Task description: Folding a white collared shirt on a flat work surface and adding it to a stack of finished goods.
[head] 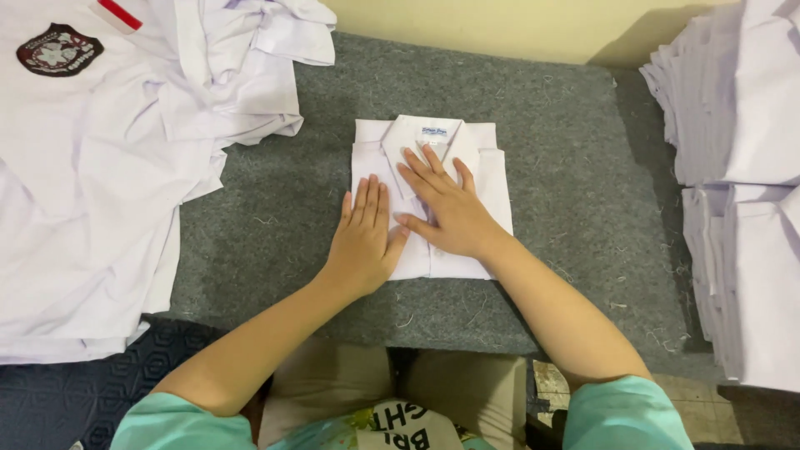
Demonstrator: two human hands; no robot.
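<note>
A folded white shirt (429, 196) is found at mid-table on the grey felt table (583, 167), collar toward the far edge, long axis running near to far. Both hands are laid flat upon it, fingers spread, nothing grasped: left hand (362, 237) on its left half, right hand (446, 208) nearer the collar.

Both bare forearms reaching forward from short teal sleeves, left hand (363, 237) lying flat, palm down, fingers together and pointing away, right hand (442, 208) pressing flat just beside it, fingers spreading, thumb angling toward the left hand
</note>
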